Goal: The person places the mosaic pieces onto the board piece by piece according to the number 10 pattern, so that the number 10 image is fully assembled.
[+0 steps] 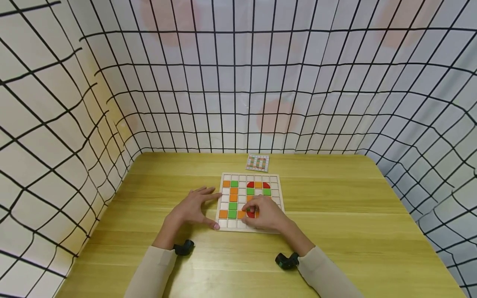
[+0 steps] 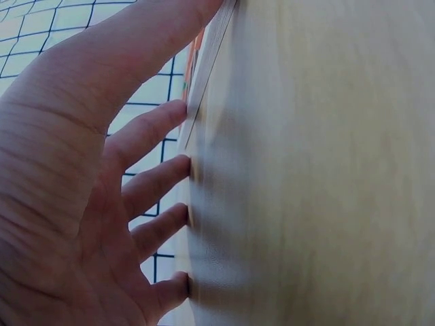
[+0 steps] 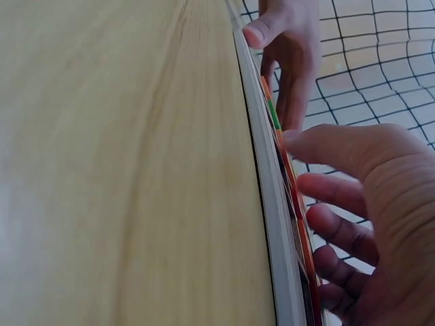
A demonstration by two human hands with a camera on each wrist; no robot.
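On the table lies a square white grid board [image 1: 274, 179] with a pale wooden rim. Orange, green and red flat pieces sit in its cells, among them a green tile [image 1: 232, 205] and an orange tile [image 1: 223, 214]. My left hand [image 1: 192, 207] is spread at the board's left edge, thumb and index finger touching the rim. Over the lower middle of the board is my right hand [image 1: 265, 213], its bent fingers and thumb apart, close to a red rounded piece [image 1: 250, 215]. No piece shows between thumb and index in the right wrist view. That hand hides several cells.
A small card [image 1: 257, 163] with a coloured grid pattern lies behind the board. The wooden table [image 1: 335, 198] is bordered by black netting [image 1: 238, 91] before white cloth at the back and sides. Both wrists carry a small black camera [image 1: 287, 261].
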